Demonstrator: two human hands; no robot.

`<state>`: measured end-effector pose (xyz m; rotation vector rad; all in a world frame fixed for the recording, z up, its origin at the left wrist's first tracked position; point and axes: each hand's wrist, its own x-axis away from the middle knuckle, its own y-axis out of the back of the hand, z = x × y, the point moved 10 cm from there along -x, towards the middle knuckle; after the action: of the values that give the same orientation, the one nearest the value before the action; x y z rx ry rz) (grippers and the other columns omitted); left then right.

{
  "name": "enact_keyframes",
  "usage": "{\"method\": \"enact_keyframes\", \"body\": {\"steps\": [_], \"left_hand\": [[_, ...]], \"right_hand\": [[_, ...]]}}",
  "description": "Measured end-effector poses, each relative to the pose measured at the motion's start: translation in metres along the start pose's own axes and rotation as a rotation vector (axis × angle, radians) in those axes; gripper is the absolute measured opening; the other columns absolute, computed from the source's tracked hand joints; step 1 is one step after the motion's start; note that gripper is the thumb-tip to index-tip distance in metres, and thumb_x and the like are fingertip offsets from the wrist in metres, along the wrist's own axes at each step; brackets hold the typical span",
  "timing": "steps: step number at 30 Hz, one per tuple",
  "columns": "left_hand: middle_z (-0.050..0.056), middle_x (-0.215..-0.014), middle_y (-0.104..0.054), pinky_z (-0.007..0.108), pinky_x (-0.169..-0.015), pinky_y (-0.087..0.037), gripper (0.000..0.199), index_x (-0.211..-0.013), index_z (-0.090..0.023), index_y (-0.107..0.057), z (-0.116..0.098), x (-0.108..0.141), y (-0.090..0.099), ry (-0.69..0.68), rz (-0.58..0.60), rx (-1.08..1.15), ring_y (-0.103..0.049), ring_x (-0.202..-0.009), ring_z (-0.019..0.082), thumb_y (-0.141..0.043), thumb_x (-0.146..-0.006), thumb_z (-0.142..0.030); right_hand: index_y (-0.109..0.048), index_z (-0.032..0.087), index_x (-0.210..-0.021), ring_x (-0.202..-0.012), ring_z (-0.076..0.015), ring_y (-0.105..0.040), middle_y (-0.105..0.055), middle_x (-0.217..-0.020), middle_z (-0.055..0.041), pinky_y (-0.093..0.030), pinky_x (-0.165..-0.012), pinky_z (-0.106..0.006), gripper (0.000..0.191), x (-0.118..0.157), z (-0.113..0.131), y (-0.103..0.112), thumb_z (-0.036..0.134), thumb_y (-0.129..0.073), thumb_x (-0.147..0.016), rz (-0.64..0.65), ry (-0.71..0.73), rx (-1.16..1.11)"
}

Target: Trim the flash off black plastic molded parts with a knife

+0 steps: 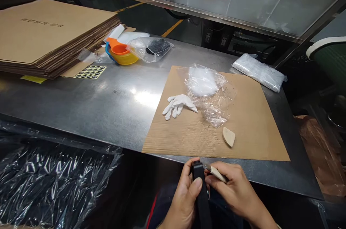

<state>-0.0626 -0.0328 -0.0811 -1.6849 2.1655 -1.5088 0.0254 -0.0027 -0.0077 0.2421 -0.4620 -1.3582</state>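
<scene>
My left hand [186,196] is wrapped round a long black part [202,193], held upright in front of the table's near edge. Close on its right, my right hand [229,184] pinches a small tool with a pale handle [218,174]; its metal tip points at the black part's upper end. Beyond both hands lies a flat cardboard sheet [183,139]. On it are a white glove [178,105], a clear plastic bag with white material inside [202,81], and a beige wedge-shaped piece [228,137].
A stack of cardboard [54,31] fills the table's [121,103] left end. Nearby are orange and yellow scoops [123,54], a bag with dark contents [158,47] and a label sheet [90,72]. A white wrapped packet [259,72] lies back right; black plastic [54,182] is lower left.
</scene>
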Motion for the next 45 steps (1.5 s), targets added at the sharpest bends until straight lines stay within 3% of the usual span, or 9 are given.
{"method": "enact_keyframes", "body": {"steps": [8,14,22,26,28,31,35,41,45], "left_hand": [[-0.001,-0.074,-0.054,0.023,-0.053,-0.037,0.053,-0.122,-0.026,-0.043,0.009,0.0,-0.004,0.061,0.078,-0.018,-0.05,-0.056,0.01,-0.064,-0.077,-0.044],[0.001,-0.077,-0.056,0.022,-0.053,-0.037,0.052,-0.122,-0.025,-0.043,0.013,0.001,-0.002,0.097,0.047,-0.008,-0.05,-0.057,0.009,-0.064,-0.077,-0.043],[0.001,-0.081,-0.054,0.024,-0.051,-0.037,0.049,-0.122,-0.024,-0.042,0.011,0.001,-0.008,0.098,0.08,-0.011,-0.05,-0.056,0.009,-0.06,-0.08,-0.043],[0.001,-0.083,-0.053,0.025,-0.051,-0.039,0.044,-0.119,-0.025,-0.044,0.009,0.002,-0.011,0.104,0.084,0.011,-0.05,-0.055,0.009,-0.059,-0.081,-0.04],[0.001,-0.083,-0.054,0.025,-0.052,-0.039,0.042,-0.118,-0.025,-0.045,0.008,0.002,-0.011,0.106,0.082,0.015,-0.051,-0.055,0.01,-0.059,-0.081,-0.039],[0.001,-0.083,-0.054,0.025,-0.053,-0.041,0.041,-0.116,-0.025,-0.045,0.007,0.001,-0.01,0.096,0.057,0.035,-0.052,-0.057,0.01,-0.061,-0.08,-0.038],[-0.001,-0.08,-0.053,0.029,-0.06,-0.046,0.04,-0.111,-0.026,-0.043,0.002,-0.001,-0.007,0.06,0.0,0.041,-0.056,-0.064,0.013,-0.065,-0.078,-0.035],[-0.003,-0.082,-0.055,0.041,-0.073,-0.05,0.041,-0.101,-0.027,-0.04,-0.007,-0.002,-0.004,-0.044,-0.104,0.07,-0.061,-0.069,0.017,-0.071,-0.073,-0.029],[-0.003,-0.083,-0.057,0.044,-0.079,-0.049,0.042,-0.099,-0.026,-0.041,-0.01,-0.005,0.001,-0.116,-0.177,0.083,-0.064,-0.073,0.019,-0.073,-0.071,-0.029]], "right_hand": [[-0.062,0.017,-0.07,-0.06,-0.009,-0.055,-0.062,-0.066,0.0014,-0.039,-0.058,-0.019,0.022,-0.002,0.004,0.007,0.021,-0.051,-0.088,-0.034,0.104,0.021],[-0.062,0.016,-0.066,-0.054,-0.0085,-0.05,-0.058,-0.059,0.0019,-0.038,-0.053,-0.019,0.031,-0.004,-0.01,0.005,0.033,-0.051,-0.089,-0.052,0.036,-0.02],[-0.06,0.016,-0.071,-0.053,-0.0084,-0.046,-0.054,-0.058,0.0031,-0.036,-0.052,-0.02,0.026,0.001,-0.014,0.012,0.034,-0.051,-0.088,-0.103,-0.027,-0.064],[-0.061,0.016,-0.077,-0.052,-0.009,-0.046,-0.052,-0.058,0.0034,-0.037,-0.05,-0.02,0.03,0.004,-0.027,0.028,0.041,-0.048,-0.088,-0.208,-0.073,-0.02],[-0.06,0.016,-0.093,-0.054,-0.0102,-0.049,-0.056,-0.063,0.002,-0.04,-0.051,-0.02,0.031,0.008,-0.042,0.049,0.044,-0.046,-0.089,-0.334,-0.104,0.073],[-0.054,0.017,-0.113,-0.058,-0.0121,-0.055,-0.063,-0.076,-0.0014,-0.042,-0.052,-0.021,0.036,0.018,-0.065,0.09,0.043,-0.039,-0.092,-0.551,-0.167,0.482],[-0.06,0.017,-0.111,-0.071,-0.0201,-0.056,-0.062,-0.088,-0.0092,-0.041,-0.057,-0.029,0.035,0.026,-0.094,0.125,0.035,-0.037,-0.093,-0.688,-0.263,0.888],[-0.064,0.012,-0.107,-0.084,-0.0301,-0.048,-0.056,-0.09,-0.0168,-0.041,-0.07,-0.044,0.034,0.025,-0.115,0.132,0.029,-0.042,-0.089,-0.713,-0.27,1.032],[-0.056,0.014,-0.116,-0.096,-0.0312,-0.05,-0.056,-0.105,-0.0161,-0.043,-0.077,-0.047,0.039,0.034,-0.084,0.111,0.038,-0.037,-0.093,-0.682,-0.128,0.92]]}}
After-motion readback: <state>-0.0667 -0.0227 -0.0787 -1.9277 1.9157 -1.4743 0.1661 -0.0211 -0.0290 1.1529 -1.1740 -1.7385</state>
